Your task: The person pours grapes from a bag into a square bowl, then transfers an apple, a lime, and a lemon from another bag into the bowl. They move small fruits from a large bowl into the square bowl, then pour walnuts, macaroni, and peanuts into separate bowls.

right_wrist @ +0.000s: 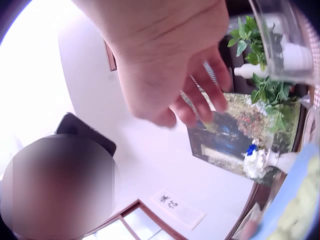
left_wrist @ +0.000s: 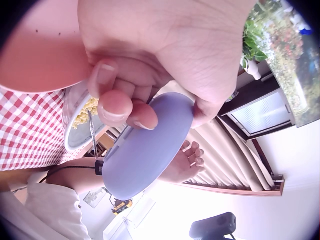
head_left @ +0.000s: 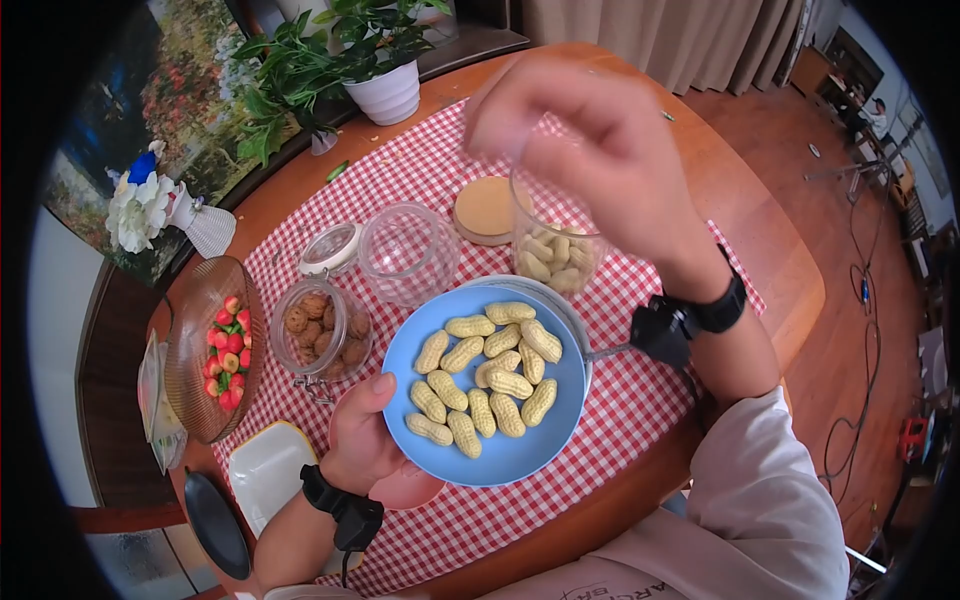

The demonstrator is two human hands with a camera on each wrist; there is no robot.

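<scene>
The left hand (head_left: 362,437) grips the left edge of a blue plate (head_left: 556,441) bearing several unshelled peanuts (head_left: 505,412). In the left wrist view, its fingers (left_wrist: 114,107) curl at the underside of the plate (left_wrist: 145,155). The right hand (head_left: 612,150), blurred in the head view, is raised above a clear jar (head_left: 517,224) with peanuts in its bottom. From the right wrist view, that hand (right_wrist: 167,62) holds nothing, its fingers loosely bent. Part of the jar (right_wrist: 282,52) shows beside it.
Left of the jar are a round lid (head_left: 487,208), an empty-looking clear jar (head_left: 407,252) and a walnut jar (head_left: 320,335). A brown bowl (head_left: 190,350) holds red fruit. A grey bowl (head_left: 583,335) sits partly behind the plate; a white tray (head_left: 268,470) lies near the left forearm.
</scene>
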